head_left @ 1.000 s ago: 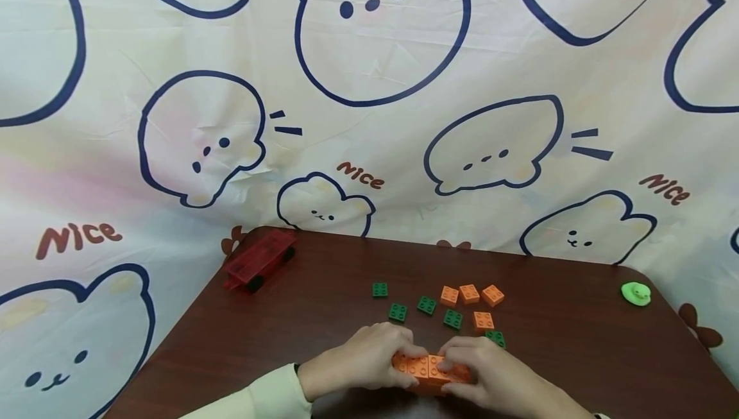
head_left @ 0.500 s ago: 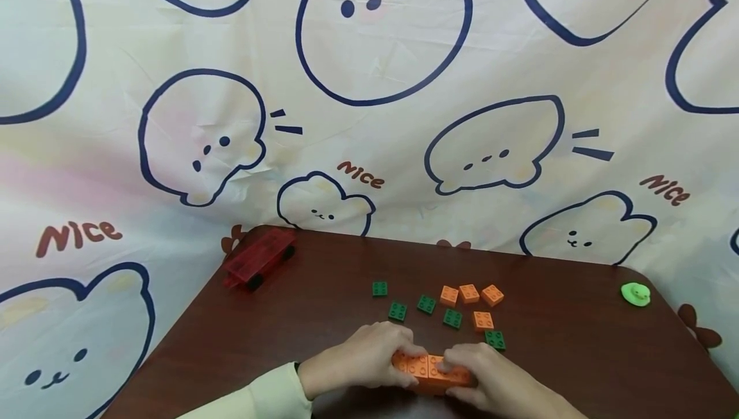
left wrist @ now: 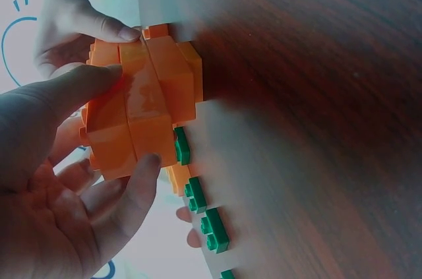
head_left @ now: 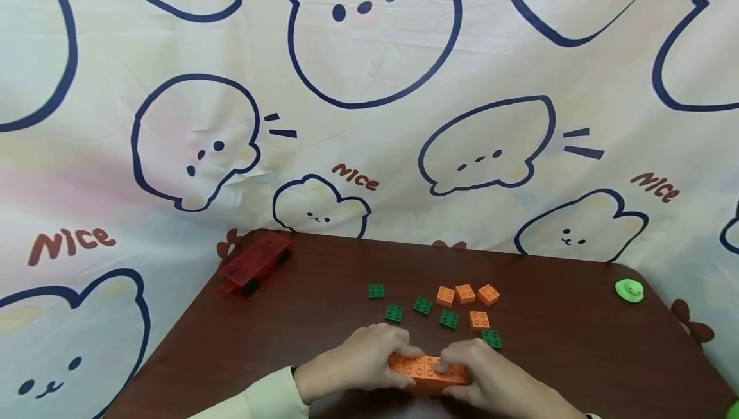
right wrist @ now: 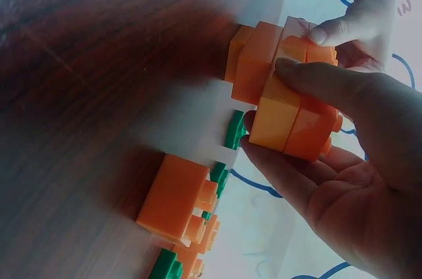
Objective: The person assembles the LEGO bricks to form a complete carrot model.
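A stack of orange toy building bricks (head_left: 414,367) stands at the near side of the brown table, built in several layers. My left hand (head_left: 369,361) grips its left end with thumb and fingers. At the other end, my right hand (head_left: 491,377) holds the stack the same way. In the left wrist view the upper orange bricks (left wrist: 148,114) overhang a narrower base, and the left thumb lies across their side. The right wrist view shows the right thumb pressed on the side of the orange bricks (right wrist: 273,114), fingertips underneath the upper layer.
Beyond the hands lie several loose orange bricks (head_left: 479,321) and green bricks (head_left: 449,319). A transparent red toy cart (head_left: 256,264) with black wheels stands at the back left. A light green toy (head_left: 629,290) sits far right. A cartoon-printed cloth (head_left: 358,53) hangs behind the table.
My right hand's fingers have come lower and closer around the stack's right end. The left hand keeps its grip. The head view has shifted slightly.
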Tool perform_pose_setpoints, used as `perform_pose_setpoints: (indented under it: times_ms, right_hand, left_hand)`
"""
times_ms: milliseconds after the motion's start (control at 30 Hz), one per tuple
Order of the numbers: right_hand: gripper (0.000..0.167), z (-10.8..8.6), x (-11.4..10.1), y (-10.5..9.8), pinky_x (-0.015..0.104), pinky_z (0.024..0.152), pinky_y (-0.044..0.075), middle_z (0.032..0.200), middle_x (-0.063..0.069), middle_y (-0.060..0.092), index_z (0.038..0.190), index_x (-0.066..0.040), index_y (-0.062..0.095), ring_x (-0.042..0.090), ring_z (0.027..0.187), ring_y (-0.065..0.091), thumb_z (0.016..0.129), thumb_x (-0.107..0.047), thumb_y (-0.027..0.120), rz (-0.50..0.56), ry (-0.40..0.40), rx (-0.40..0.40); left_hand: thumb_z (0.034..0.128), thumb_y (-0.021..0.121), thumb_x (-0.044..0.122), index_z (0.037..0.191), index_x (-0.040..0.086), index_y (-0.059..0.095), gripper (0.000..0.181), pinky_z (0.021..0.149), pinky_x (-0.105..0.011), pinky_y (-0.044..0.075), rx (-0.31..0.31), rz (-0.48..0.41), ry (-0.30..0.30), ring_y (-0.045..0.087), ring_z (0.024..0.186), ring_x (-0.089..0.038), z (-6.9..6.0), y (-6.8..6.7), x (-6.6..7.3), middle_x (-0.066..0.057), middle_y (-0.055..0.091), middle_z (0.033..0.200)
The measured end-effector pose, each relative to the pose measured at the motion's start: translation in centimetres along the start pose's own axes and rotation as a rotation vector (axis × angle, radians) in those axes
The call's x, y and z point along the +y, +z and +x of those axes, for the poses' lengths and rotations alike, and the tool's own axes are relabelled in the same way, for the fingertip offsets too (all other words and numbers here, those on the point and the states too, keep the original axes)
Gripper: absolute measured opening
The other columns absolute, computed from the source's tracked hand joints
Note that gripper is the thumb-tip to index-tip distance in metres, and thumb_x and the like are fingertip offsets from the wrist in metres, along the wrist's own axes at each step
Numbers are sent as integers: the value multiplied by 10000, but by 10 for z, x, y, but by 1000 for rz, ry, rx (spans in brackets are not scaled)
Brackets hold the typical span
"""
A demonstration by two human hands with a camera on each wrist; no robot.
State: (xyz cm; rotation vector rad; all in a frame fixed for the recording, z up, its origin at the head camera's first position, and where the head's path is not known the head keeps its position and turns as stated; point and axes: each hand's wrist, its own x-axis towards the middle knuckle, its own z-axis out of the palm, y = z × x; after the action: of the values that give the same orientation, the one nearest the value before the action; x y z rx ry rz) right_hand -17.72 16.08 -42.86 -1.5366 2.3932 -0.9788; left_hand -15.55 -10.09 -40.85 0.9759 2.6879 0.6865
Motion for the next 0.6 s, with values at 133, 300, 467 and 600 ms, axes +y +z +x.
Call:
perform_pose_setpoints:
  times_ms: [133,300,467,600]
  right_hand:
    - [156,0,0,-2,182,725,546,973,-135,721,997,-249,711,-70,887,620,892,-201,816,-5,29,-11]
    - [156,0,-1,-3,203,750,534,988,-179,696,1011,-287,712,-76,895,586,899,-239,809,-7,83,-33]
    - [169,1,-3,-6,217,759,521,972,-201,684,972,-306,692,-72,877,569,884,-246,823,-27,102,-40]
    - [186,2,-4,-7,253,791,510,997,-216,680,961,-332,681,-57,917,555,874,-269,832,-42,150,-50]
  left_hand:
    - [882,826,333,1298,274,726,432,478,-190,307,1,7,-5,416,611,20,1,-1,1,177,544,792]
    - [881,827,332,1296,273,728,430,476,-192,294,-2,11,1,400,595,15,1,-1,2,173,529,776]
    - [882,825,340,1295,280,727,429,481,-191,300,4,15,1,395,595,14,1,-1,3,173,530,775]
    - [887,819,348,1298,287,725,426,485,-194,315,0,13,-7,408,598,14,0,-1,2,178,536,782]
